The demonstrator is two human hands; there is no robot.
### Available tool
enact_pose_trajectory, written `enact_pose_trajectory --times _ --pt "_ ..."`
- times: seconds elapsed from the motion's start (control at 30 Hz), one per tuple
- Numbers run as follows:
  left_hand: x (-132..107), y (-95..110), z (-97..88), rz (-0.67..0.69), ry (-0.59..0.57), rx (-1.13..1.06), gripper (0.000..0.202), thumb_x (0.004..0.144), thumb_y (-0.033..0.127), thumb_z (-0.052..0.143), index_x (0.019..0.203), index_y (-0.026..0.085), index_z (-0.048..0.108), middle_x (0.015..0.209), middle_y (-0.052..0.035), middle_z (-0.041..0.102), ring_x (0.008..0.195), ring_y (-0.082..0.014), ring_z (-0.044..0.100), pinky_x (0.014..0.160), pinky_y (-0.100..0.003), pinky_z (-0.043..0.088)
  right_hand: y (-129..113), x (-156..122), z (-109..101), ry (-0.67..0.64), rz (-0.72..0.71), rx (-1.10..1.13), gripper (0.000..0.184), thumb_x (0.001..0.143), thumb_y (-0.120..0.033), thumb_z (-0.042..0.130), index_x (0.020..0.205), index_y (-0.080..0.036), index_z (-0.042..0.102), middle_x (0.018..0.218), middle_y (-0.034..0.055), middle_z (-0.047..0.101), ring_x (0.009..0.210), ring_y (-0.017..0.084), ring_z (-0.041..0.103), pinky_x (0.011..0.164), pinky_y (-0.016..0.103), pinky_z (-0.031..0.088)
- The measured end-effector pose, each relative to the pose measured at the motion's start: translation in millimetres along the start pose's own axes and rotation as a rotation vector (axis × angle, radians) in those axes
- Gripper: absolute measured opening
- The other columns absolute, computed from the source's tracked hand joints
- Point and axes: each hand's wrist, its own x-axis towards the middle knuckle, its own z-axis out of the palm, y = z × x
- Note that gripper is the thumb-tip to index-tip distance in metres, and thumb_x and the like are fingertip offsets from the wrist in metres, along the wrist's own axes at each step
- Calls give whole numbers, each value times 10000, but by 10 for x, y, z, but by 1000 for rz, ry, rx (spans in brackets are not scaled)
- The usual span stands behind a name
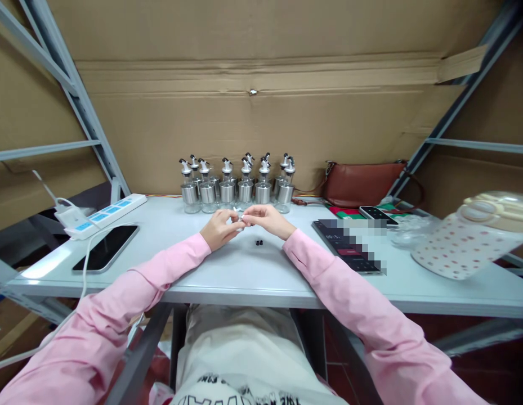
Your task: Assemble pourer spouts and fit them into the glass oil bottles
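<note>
Over the middle of the white table [240,275], my left hand [222,228] and my right hand [268,220] meet at the fingertips. Both hands are closed in a pinch around a small whitish piece [240,216], mostly hidden by the fingers, so its kind cannot be made out. Just below my hands, two tiny black pieces [259,243] lie on the tabletop. Behind my hands stand several upright glass oil bottles [245,191] with steel bands and pouring spouts with black tips.
To the left are a white power strip [109,214] with a charger and cable, and a black phone [107,249]. At right lie another phone [349,247], a brown bag [362,183], a dark handset [378,215] and a dotted jug [464,242]. Cardboard [253,124] walls the back.
</note>
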Motion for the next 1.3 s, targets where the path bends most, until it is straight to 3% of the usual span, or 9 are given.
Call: enact_pose_trajectory --times 0.13,0.3,0.47,0.63,0.77,0.97,1.07,1.3 --pt "5 -10 8 8 -130 -32 302 860 416 434 1029 195 552 909 -64 615 848 -152 550 825 -322 348 13 8 -2 0 -10 -29 264 654 -369 649 726 -120 601 581 -9 584 564 86 521 602 237 398" --pt "-9 -38 11 -9 -173 -91 282 887 397 397 1038 198 529 905 -43 661 822 -126 595 874 -318 314 19 14 -120 -1 -43 -272 312 692 -424 598 754 -119 629 652 24 614 590 102 514 589 242 389" --pt "2 -27 -17 -26 -123 -116 285 879 387 426 1059 179 499 870 -35 672 765 -118 610 875 -320 312 38 -11 -354 -277 27 -617 254 587 -363 693 733 -156 690 720 22 647 651 119 509 613 239 374" --pt "12 -14 -26 -35 -143 -112 289 880 394 416 1038 172 512 857 -42 672 757 -124 609 868 -324 323 143 -19 -388 -446 105 -700 255 550 -324 707 742 -156 710 735 25 661 669 126 518 638 238 385" --pt "8 -13 -22 -35 -142 -104 287 879 388 421 1042 172 516 827 -33 671 734 -117 606 871 -315 326 146 -19 -328 -401 89 -653 174 577 -276 672 677 -134 682 657 17 638 610 109 506 628 240 390" --pt "5 -5 -8 17 -164 -99 307 894 398 379 1067 186 519 894 -48 674 806 -120 614 858 -304 327 3 -22 -245 -110 52 -111 178 594 -249 665 692 -139 566 663 9 633 578 87 537 603 250 424" --pt "6 0 0 31 -153 -100 290 892 393 388 1056 192 520 929 -45 673 835 -118 614 858 -301 325 -61 -32 -216 -11 24 -46 216 596 -276 688 730 -130 603 640 3 619 551 77 506 569 242 406" --pt "-4 3 10 41 -158 -122 304 891 418 379 1051 204 524 936 -41 677 861 -117 617 854 -299 326 -56 -49 -180 -69 43 104 272 641 -333 685 805 -132 605 654 2 623 506 53 445 527 225 360"
